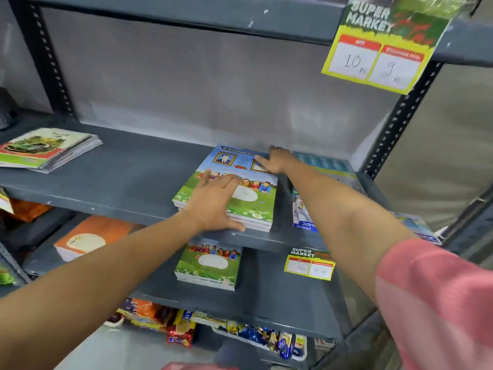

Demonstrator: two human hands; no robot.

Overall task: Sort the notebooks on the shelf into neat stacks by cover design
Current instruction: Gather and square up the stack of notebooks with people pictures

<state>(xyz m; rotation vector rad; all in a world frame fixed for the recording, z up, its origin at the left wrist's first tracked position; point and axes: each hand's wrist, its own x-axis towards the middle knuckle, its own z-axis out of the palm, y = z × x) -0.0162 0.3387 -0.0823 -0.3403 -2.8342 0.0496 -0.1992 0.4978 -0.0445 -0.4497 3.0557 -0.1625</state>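
A stack of notebooks with a green meadow and children cover (248,206) lies on the grey shelf (128,180). My left hand (216,201) rests flat on its front left part, fingers spread, thumb along the front edge. My right hand (274,160) presses on the stack's far right corner. Right of it lies a stack with blue covers (322,166), partly hidden by my right forearm. A stack with a green car cover (48,148) sits at the shelf's far left.
One shelf down lie another meadow-cover stack (210,263) and an orange-cover stack (90,236). Yellow price tags hang from the upper shelf (378,52) and the lower shelf edge (309,264). Snack packets (181,327) fill the bottom level. Perforated uprights (400,121) frame the shelves.
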